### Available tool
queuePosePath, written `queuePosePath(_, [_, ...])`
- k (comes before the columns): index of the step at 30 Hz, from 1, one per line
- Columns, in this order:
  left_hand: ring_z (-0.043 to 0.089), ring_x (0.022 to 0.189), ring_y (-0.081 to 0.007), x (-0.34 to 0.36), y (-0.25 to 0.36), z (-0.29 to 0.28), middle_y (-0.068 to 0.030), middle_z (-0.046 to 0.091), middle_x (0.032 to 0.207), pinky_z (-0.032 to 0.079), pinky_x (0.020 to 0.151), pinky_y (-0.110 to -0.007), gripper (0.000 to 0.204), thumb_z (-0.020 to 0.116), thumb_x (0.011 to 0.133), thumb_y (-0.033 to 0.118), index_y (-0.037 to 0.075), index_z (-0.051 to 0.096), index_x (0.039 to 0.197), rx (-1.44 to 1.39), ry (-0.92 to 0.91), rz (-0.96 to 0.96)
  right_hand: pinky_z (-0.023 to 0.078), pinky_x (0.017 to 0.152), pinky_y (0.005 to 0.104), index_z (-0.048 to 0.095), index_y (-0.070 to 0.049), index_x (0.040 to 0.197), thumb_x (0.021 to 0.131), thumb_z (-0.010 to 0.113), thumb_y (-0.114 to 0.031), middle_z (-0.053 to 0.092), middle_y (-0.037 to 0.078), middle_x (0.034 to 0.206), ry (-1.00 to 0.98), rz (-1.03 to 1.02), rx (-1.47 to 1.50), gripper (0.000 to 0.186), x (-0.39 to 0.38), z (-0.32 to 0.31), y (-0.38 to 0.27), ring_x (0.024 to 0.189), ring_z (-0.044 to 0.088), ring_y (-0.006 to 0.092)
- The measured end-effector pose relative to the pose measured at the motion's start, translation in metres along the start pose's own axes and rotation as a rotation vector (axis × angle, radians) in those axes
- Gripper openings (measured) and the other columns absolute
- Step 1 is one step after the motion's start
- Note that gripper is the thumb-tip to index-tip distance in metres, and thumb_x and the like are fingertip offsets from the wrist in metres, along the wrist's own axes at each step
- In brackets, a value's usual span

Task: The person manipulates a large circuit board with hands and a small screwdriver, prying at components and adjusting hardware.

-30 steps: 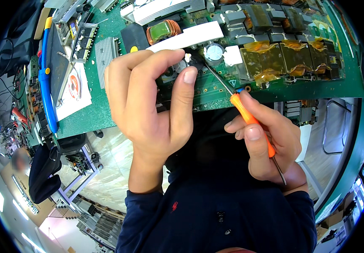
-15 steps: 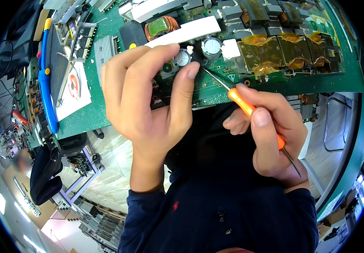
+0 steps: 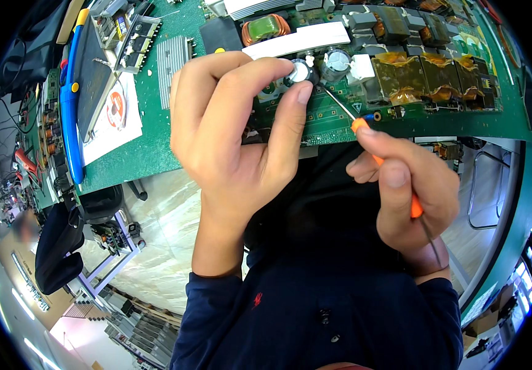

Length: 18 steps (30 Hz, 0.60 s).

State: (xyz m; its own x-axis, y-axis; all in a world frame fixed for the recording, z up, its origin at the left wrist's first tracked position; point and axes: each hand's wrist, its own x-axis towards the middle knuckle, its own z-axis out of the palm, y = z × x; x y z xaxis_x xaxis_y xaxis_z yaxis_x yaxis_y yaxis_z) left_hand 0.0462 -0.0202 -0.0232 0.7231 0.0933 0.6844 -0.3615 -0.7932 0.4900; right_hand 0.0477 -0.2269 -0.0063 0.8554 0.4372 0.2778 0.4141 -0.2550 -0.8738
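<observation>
My left hand point(image 3: 238, 123) reaches over the near edge of a green circuit board point(image 3: 333, 117). Its thumb and index finger are closed on the sides of a round capacitor point(image 3: 301, 72) with a silvery top, and the part's base is hidden. A second capacitor point(image 3: 338, 61) stands just to the right, beside a white block point(image 3: 361, 68). In my right hand point(image 3: 410, 185) is a thin screwdriver point(image 3: 361, 125) with an orange handle. Its metal shaft slants up and left, and the tip is close to the base of the held capacitor; contact cannot be made out.
Taped transformers point(image 3: 398, 79) crowd the board's right half. A copper-wound coil point(image 3: 266, 29) and a long white strip point(image 3: 303, 41) lie behind the capacitors. On the green mat point(image 3: 115, 166) to the left are a finned heatsink point(image 3: 173, 68), a blue-handled tool point(image 3: 70, 123) and a solder reel point(image 3: 116, 110).
The whole view has shifted, so the board and both hands appear farther right and slightly higher. My grip on the capacitor and the screwdriver looks much the same.
</observation>
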Motion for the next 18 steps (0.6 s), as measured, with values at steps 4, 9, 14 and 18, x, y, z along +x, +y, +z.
queuePosePath(4, [0.061,0.082,-0.017,0.0,-0.001,-0.001,-0.0097,0.067,0.097,0.045,0.07,-0.025,0.019,0.082,0.081,0.004,0.002,0.075,0.099,-0.024,0.004,0.001,0.058,0.07,0.0292,0.072,0.004,0.115,0.107,0.051,-0.027,0.075,0.017,0.094,-0.031,0.096,-0.028,0.039,0.015,-0.007,-0.017,0.076,0.072,0.0196])
queuePosePath(9, [0.063,0.084,-0.0184,0.002,-0.003,0.0,-0.0111,0.066,0.098,0.048,0.073,-0.025,0.021,0.08,0.08,0.0,0.0,0.075,0.101,-0.05,0.004,0.042,0.056,0.068,0.0274,0.073,0.004,0.111,0.106,0.05,-0.028,0.074,0.013,0.085,-0.006,0.052,-0.079,0.04,0.015,0.0,-0.021,0.073,0.07,0.0174])
queuePosePath(14, [0.059,0.078,-0.0243,0.002,-0.006,0.008,-0.01,0.064,0.09,0.046,0.067,-0.032,0.025,0.078,0.073,0.0,0.003,0.074,0.097,-0.072,0.095,0.06,0.05,0.06,0.0228,0.075,0.004,0.102,0.106,0.05,-0.03,0.072,0.01,0.077,-0.085,0.104,-0.175,0.042,0.045,-0.013,-0.045,0.064,0.067,0.0128])
queuePosePath(18, [0.057,0.078,-0.0262,-0.001,-0.009,0.008,-0.0098,0.062,0.09,0.045,0.066,-0.034,0.028,0.077,0.072,-0.001,0.004,0.074,0.099,-0.085,0.094,0.048,0.044,0.054,0.0199,0.075,0.004,0.096,0.108,0.05,-0.028,0.069,0.007,0.07,0.056,0.093,-0.176,0.043,0.056,-0.001,-0.043,0.059,0.063,0.0097])
